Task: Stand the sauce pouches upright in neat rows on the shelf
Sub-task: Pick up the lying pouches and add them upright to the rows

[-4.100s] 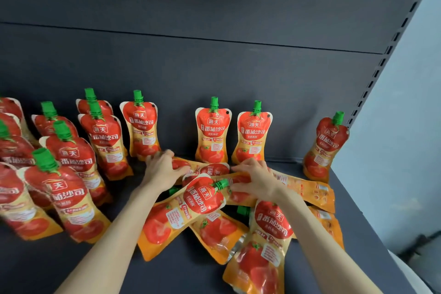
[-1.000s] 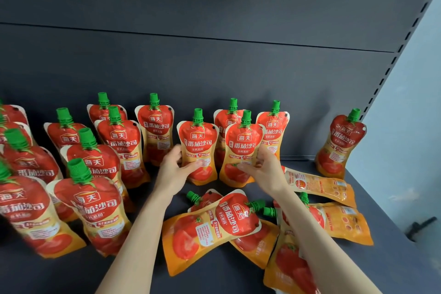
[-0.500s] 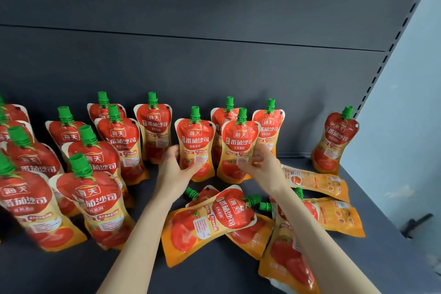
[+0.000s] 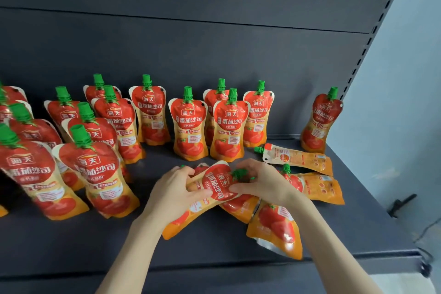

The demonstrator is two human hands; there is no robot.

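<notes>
On the dark shelf (image 4: 214, 246), at its left end, a crowded group of sauce pouches (image 4: 95, 169) stands upright, green caps up, several rows deep. Further along, against the back panel (image 4: 214, 50), more of them stand in a line, and just in front of that line a centre pouch (image 4: 189, 126) and its neighbour (image 4: 229, 131) stand side by side, nearly touching. Before these two lies a heap of fallen pouches. The left hand (image 4: 174, 193) grips the top pouch (image 4: 218, 188) of the heap around its middle, fingers curled over the far edge and thumb pressed on the printed face. The right hand (image 4: 265, 184) pinches the same pouch at its neck, thumb along the red face and fingers bent over the green cap (image 4: 239, 172). Whether this slanted pouch is lifted clear of the heap cannot be told. Beneath it lies a lower pouch (image 4: 241, 207), and beside that a front pouch (image 4: 276, 229) lies face up, its silver base toward the shelf edge. Right of the hands, a back-up pouch (image 4: 296, 159) lies flat, cap pointing left, with a second flat pouch (image 4: 317, 186) nearer the right wrist. Farthest right, a lone pouch (image 4: 321, 122) stands upright, well apart from the others.
</notes>
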